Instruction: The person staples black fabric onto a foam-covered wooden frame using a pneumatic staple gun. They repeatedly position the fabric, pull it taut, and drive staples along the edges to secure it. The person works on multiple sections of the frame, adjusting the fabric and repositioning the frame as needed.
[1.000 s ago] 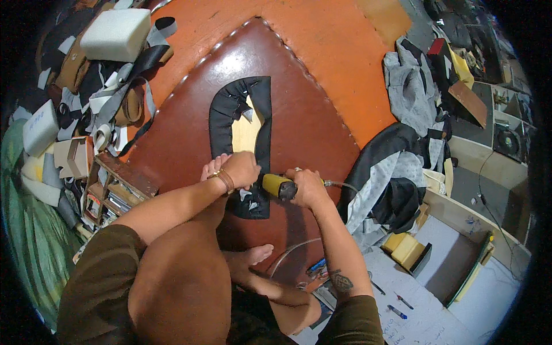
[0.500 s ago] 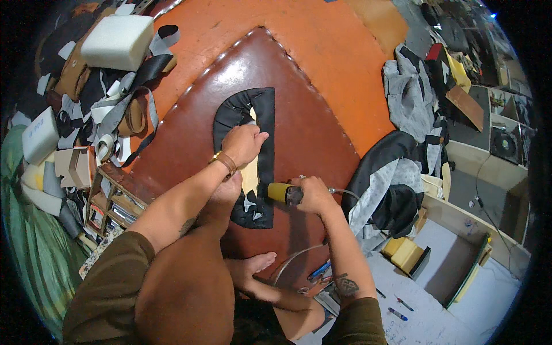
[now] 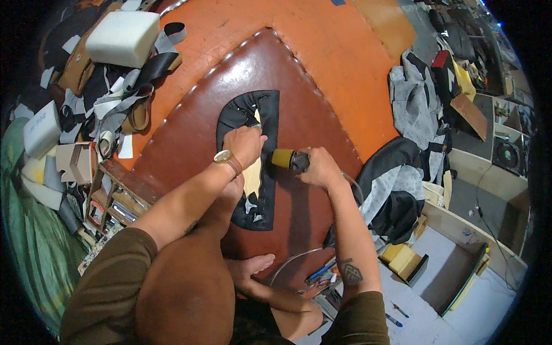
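Observation:
A D-shaped panel lies face down in front of me, its black fabric cover folded in around a pale board. My left hand is closed at the inner edge of the fabric, over the upper middle of the panel; its fingertips are partly hidden. In my right hand is a yellow and black staple gun with an air hose trailing behind. The gun's nose points left, at the fabric along the panel's straight right edge. My bare foot is close to the panel's lower left part.
Under the panel is a brown padded mat with studded edges, on an orange surface. Foam blocks and scraps crowd the left. Grey and black fabric and an open drawer box sit right; pens lie lower right.
The staple gun and my right hand have shifted upward along the panel's straight edge. My left wrist has turned, bringing the watch face into view. The left hand stays on the fabric.

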